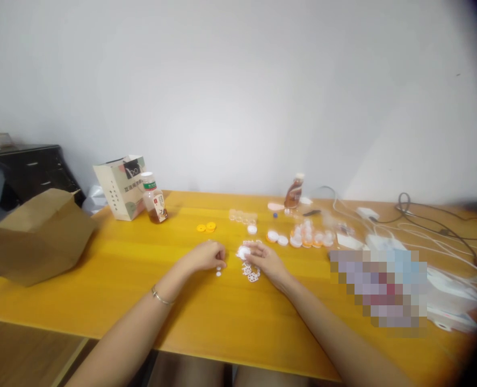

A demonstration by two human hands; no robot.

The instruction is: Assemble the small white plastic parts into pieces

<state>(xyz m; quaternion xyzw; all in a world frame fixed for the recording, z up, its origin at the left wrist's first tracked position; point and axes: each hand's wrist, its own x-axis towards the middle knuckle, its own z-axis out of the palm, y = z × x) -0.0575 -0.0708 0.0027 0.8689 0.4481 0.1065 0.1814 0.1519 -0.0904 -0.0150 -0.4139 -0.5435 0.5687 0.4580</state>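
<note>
Plain white wall backs the yellow wooden tabletop (113, 279) on my feed. I see the right hand (265, 260) pinching a small white round plastic cap (244, 252) near the tabletop's middle, just above a cluster of small white plastic pieces (251, 274). The left hand (208, 257) rests close beside it, fingers curled together. Whether it grips anything I cannot tell. Two yellow round caps (206, 227) lie behind it.
</note>
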